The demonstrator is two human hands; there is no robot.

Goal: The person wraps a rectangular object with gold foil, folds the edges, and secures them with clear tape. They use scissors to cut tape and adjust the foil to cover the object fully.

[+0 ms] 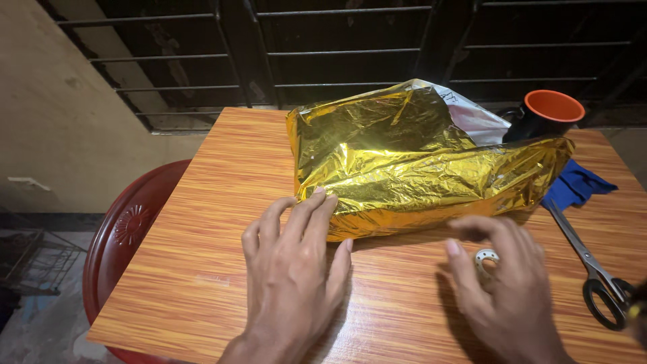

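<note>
a wooden table with an orange-brown streaked grain fills the middle and lower part of the frame, its top lit warm and its far edge running across the upper middle. at the centre and centre-right lies a bundle wrapped in crinkled gold foil, with a bit of silvery white inner side showing at its upper right corner.

the left hand, at lower centre, lies flat and open on the tabletop, fingers spread, fingertips touching the lower left edge of the gold foil. the right hand, at lower right, is half curled, fingers bent over a small roll of clear tape that sits on the table just below the foil; whether the fingers actually pinch the roll cannot be told, since the hand is slightly blurred.

at the right edge of the frame a pair of scissors with black handles lies on the table, blades pointing toward the foil. above them a blue cloth sticks out from beside the bundle. behind the bundle, at upper right, stands a dark cup with an orange inside.

at lower left, beside the table's edge, the back of a dark red plastic chair shows. the upper left holds a plain beige wall, and across the top runs a dark metal window grille with blackness behind it. the far lower left is dim, with a wire rack on the floor.
</note>
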